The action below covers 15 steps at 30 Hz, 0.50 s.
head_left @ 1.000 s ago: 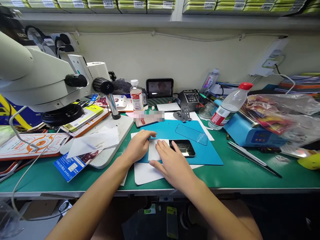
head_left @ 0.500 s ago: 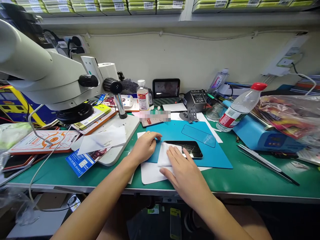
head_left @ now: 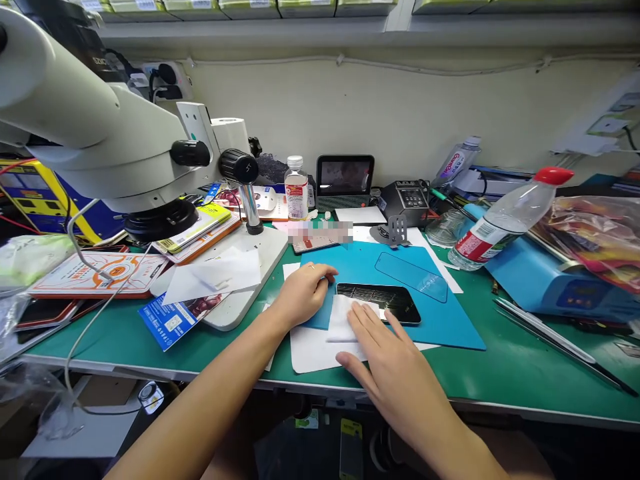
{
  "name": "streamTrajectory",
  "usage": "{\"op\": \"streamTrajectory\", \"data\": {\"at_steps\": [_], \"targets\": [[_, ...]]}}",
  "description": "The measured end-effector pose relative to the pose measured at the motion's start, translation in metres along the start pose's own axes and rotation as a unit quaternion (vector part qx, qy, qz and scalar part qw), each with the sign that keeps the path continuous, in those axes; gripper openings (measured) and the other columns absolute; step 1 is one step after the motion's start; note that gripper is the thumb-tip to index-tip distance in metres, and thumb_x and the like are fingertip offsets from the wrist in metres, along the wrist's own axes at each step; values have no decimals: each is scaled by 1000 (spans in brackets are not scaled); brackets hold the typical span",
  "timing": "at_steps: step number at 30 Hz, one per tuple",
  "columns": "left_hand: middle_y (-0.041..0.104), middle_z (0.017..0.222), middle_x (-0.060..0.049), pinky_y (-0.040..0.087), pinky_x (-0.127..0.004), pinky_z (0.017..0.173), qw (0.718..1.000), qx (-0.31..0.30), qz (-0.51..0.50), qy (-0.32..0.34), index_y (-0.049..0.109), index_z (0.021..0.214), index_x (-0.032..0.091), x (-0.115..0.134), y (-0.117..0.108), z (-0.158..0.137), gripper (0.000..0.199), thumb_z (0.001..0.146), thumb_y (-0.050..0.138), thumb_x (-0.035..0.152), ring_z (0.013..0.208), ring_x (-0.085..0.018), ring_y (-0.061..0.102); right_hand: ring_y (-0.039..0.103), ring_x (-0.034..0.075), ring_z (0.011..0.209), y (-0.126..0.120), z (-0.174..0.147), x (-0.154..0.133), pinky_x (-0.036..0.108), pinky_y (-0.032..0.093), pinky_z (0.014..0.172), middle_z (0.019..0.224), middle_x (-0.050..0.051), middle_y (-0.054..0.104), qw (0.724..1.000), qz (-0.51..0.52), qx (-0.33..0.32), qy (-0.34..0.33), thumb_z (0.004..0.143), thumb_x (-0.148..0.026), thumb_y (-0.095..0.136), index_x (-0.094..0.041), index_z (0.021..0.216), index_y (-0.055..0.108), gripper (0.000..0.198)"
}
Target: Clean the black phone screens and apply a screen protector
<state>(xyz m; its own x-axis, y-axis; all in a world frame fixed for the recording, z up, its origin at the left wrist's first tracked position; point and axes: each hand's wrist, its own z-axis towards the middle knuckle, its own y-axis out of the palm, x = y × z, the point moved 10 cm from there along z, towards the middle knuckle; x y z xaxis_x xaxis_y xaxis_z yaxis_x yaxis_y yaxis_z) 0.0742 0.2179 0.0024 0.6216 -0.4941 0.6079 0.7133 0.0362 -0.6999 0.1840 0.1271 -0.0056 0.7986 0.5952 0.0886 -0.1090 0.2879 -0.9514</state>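
Observation:
A black smartphone (head_left: 403, 305) lies face up on a blue mat (head_left: 457, 327), with light streaks across its glass. My right hand (head_left: 385, 340) lies with fingers stretched out flat on a folded white wipe (head_left: 343, 320), pressing it over the phone's near left part. The thumb is spread apart toward me. Just left of the phone, my left hand (head_left: 307, 293) rests on the mat with its fingers curled in and nothing visible in them. Behind the phone lies a clear, black-edged screen protector (head_left: 413, 277). A white paper sheet (head_left: 310, 357) sticks out under the wipe.
A microscope (head_left: 125, 153) overhangs the left side. A red-capped bottle (head_left: 510, 217) leans by a blue machine (head_left: 545, 273) at right. Tweezers (head_left: 560, 340) lie on the green bench. A phone stand (head_left: 395, 233) and a small screen (head_left: 345, 177) are at the back.
The view has turned, shifting the scene sideways. My right hand has drawn the wipe toward me, uncovering the phone's far left corner. My left hand stays beside the phone.

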Motion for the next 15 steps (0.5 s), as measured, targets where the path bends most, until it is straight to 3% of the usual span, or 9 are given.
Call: {"op": "streamTrajectory", "data": {"at_steps": [5, 10, 15], "targets": [[76, 105, -5, 54, -40, 90, 1000, -2, 3, -5, 66, 113, 19, 0, 0, 0, 30, 95, 43, 12, 100, -23, 66, 52, 33, 139, 8, 21, 14, 58, 42, 115, 148, 20, 54, 999, 17, -32, 11, 105, -54, 36, -3, 143, 55, 66], [75, 107, -5, 54, -40, 91, 1000, -8, 6, -3, 65, 117, 19, -3, 2, -2, 34, 96, 39, 10, 102, -23, 65, 54, 33, 137, -3, 2, 12, 55, 44, 114, 149, 18, 53, 1000, 16, 6, -4, 104, -58, 37, -7, 145, 54, 67], [74, 108, -6, 53, -42, 91, 1000, -24, 14, 0, 65, 117, 19, -1, 5, -1, 30, 97, 43, 13, 102, -25, 63, 53, 32, 138, 7, 12, 32, 57, 44, 114, 149, 15, 55, 999, 17, -37, -11, 105, -58, 30, -9, 145, 55, 67]]}}
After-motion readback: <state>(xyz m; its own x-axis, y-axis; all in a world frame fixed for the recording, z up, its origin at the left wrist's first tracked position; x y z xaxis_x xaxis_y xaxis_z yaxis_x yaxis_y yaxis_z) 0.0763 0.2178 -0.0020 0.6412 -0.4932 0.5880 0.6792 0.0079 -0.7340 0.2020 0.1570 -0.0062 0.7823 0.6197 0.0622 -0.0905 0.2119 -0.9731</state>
